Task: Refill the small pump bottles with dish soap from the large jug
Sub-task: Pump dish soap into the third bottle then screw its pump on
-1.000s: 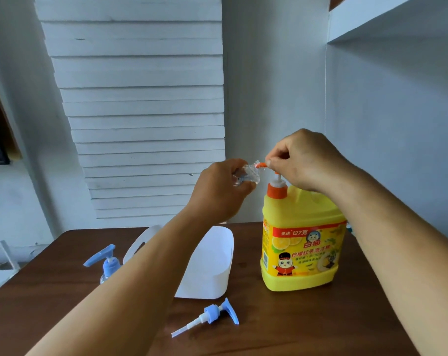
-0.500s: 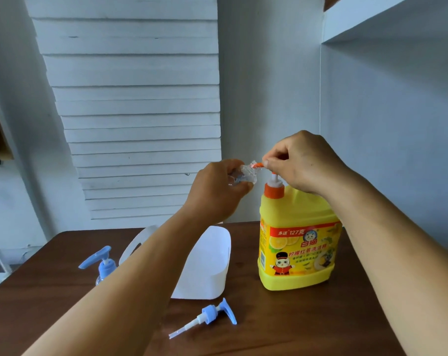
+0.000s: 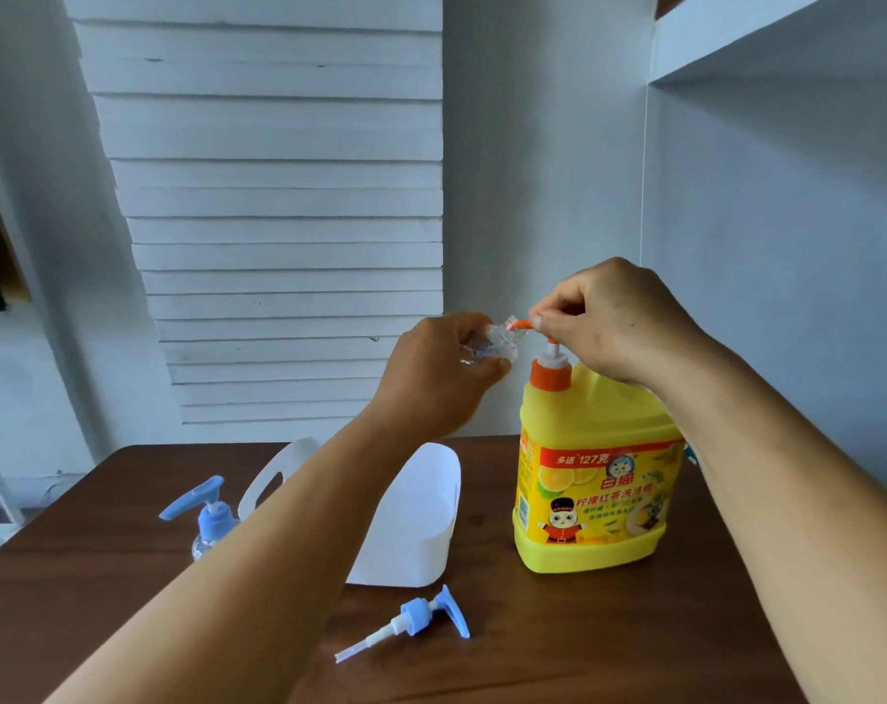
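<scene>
I see a large yellow plastic jug (image 3: pixel 591 480), blocky and glossy with a printed label, standing upright on the dark wood-grain worktop (image 3: pixel 583 642). Its orange pump (image 3: pixel 549 365) rises from the neck. My right hand (image 3: pixel 619 322) rests on the pump head, its fingers curled down over it. My left hand (image 3: pixel 439 378) grips a small clear plastic bottle (image 3: pixel 492 343), tilted with its open mouth right at the orange spout; the fingers wrap closely round its body. I think the mouth touches the spout, but the view is too fine to be sure. A loose blue pump with a white dip tube (image 3: pixel 411 619) lies flat near the front edge. A second small bottle with a blue pump (image 3: pixel 205 515) stands left, beside a smooth white cut-open container (image 3: pixel 416 525).
</scene>
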Demonstrator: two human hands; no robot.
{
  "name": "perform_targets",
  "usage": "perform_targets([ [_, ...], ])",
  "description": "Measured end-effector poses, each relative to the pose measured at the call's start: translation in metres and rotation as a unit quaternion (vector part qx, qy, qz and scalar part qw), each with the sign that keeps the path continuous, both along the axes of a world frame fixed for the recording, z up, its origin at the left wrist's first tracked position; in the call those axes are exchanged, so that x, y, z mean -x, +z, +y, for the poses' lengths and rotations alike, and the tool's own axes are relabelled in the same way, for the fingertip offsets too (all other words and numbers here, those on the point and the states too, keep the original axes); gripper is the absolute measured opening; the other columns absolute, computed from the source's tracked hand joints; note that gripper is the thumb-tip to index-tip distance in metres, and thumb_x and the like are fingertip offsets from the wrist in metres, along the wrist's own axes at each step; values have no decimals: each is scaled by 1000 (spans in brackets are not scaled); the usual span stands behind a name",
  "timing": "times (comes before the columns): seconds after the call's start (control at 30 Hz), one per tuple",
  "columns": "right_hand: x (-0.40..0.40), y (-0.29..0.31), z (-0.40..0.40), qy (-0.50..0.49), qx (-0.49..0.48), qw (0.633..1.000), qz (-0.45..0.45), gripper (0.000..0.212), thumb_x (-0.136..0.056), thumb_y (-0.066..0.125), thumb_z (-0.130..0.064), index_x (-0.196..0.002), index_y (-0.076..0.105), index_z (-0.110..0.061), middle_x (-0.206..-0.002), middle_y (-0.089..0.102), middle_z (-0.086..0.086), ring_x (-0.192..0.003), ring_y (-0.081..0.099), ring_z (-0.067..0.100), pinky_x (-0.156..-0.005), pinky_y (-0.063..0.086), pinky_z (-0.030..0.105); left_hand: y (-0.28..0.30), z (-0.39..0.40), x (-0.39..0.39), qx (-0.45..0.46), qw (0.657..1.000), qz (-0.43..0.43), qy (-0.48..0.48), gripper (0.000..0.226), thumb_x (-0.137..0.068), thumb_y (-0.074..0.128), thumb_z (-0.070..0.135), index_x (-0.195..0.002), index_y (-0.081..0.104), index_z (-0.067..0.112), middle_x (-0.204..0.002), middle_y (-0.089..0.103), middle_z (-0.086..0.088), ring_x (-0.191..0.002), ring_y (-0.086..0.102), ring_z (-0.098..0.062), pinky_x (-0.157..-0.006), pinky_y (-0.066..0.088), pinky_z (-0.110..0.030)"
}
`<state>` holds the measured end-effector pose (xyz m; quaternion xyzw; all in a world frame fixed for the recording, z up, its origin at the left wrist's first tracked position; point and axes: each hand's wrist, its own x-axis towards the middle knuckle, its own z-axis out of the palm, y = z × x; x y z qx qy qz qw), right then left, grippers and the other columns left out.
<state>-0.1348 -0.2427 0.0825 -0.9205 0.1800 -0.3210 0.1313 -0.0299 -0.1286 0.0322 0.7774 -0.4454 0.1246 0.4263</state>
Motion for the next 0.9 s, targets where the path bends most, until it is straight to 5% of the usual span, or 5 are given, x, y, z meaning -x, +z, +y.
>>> perform_targets([
  [0.4,4,2,1,-6,5,1000,-13,19,-89,60,-21,-90,75,-10,-87,70,-1,-70,56,11,-54,36,10,4,1,2,-2,1000,-11,-2,12,-84,64,27,-94,65,20,-82,66,2,-69,56,-13,-58,40,-21],
  [0.57,0,-15,4,-6,9,1000,-21,20,-90,59,-20,-90,75,-8,-94,72,2,-79,59,16,-65,40,20,-7,0,1,-12,1000,-7,3,15,-84,64,27,-95,66,18,-81,66,0,-70,56,-17,-59,41,-24],
  [0.77,2,-4,3,-13,18,1000,-2,20,-89,59,-20,-87,74,-8,-83,67,-3,-75,58,15,-53,37,14,-4,1,4,0,1000,3,2,14,-84,64,28,-94,66,18,-85,69,-2,-74,60,-19,-64,47,-29],
  [0.9,4,-4,4,-10,23,999,-24,18,-88,62,-20,-88,74,-7,-86,71,1,-81,63,20,-61,43,20,4,2,4,-8,1000,-16,6,18,-84,64,27,-100,66,17,-89,67,1,-75,57,-15,-61,41,-22],
])
